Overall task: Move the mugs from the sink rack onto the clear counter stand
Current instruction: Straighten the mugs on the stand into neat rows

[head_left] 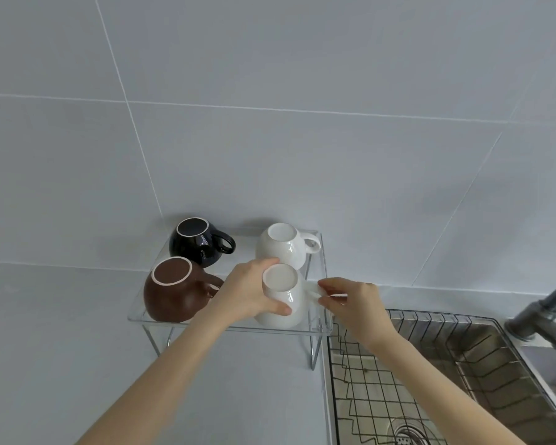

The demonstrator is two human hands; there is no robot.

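Left hand (249, 292) wrapping front white mug (283, 298), upside down at clear stand (135, 316) front-right corner; right hand (355, 303) pinching its handle. Three mugs filling remaining spots. Sink rack (398, 364) lying just beside, partly cut off.

Partly hidden or cropped items, head view:

- Near white mug (281, 297): left flank covered by the left hand (247, 292); handle mostly concealed under the fingertips of the right hand (355, 305).
- Brown mug (174, 292): handle partly behind the left hand.
- Clear counter stand (225, 322): front edge crossed by the left wrist; right front corner behind the right hand.
- Sink rack (398, 374): cropped by the lower edge; near-left wires behind the right forearm.
- Drain (406, 433): cut off at the bottom.
- Faucet (546, 313): runs out of the right edge.
- Both forearms: cropped by the bottom edge.
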